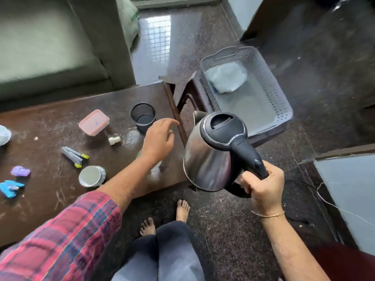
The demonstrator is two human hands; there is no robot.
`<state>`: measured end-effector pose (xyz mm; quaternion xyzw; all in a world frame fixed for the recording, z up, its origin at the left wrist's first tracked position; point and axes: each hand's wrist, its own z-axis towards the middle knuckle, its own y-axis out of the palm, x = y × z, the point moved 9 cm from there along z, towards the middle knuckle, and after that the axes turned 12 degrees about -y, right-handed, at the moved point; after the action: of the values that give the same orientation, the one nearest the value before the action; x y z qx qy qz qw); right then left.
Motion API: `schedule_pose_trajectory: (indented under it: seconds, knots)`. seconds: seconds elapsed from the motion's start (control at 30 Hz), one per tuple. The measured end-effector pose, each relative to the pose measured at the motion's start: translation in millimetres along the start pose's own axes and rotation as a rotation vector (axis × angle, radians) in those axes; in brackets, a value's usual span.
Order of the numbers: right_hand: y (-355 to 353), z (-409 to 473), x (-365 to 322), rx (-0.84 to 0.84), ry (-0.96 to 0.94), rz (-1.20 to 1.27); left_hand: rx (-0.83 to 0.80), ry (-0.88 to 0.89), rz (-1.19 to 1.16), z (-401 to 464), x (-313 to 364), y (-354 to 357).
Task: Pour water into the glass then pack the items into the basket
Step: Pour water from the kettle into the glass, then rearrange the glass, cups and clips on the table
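A steel kettle [209, 159] with a black lid hangs in the air just past the right edge of the brown table [50, 130], its spout pointing away from me. My right hand [261, 187] is shut on its black handle. My left hand [160, 140] hovers palm down over the table's right end with its fingers spread, holding nothing. Under it a clear glass [156, 171] shows only as a faint blur, mostly hidden. A grey perforated basket [282, 102] stands to the right on a low stand, with a white bag [225, 77] inside.
On the table lie a black mesh cup [143, 116], a pink-lidded box [94, 122], a small white piece [114, 139], grey-and-yellow markers [75, 156], a white cup [91, 176], a purple item [20, 171] and a blue item [11, 188]. A green sofa [50, 47] stands behind.
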<state>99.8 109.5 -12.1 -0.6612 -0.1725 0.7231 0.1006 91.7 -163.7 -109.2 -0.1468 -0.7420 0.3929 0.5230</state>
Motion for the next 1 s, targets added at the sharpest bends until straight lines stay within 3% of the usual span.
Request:
schedule_pose_trajectory:
  seconds: [0.27, 0.47, 0.63, 0.83, 1.0]
  knots:
    - [-85, 93, -14, 0.386, -0.004, 0.285, 0.043, 0.092, -0.132, 46, 125, 24]
    - [-76, 156, 33, 0.564, 0.017, 0.379, 0.005, 0.054, -0.176, 51, 159, 74]
    - [-62, 185, 82, 0.621, 0.112, 0.23, -0.033, 0.029, -0.165, 50, 154, 102]
    - [-38, 184, 115, 0.529, 0.069, 0.165, -0.074, 0.03, -0.128, 64, 146, 117]
    - [-47, 175, 90, 0.54, -0.013, -0.05, -0.063, -0.022, -0.153, 65, 136, 121]
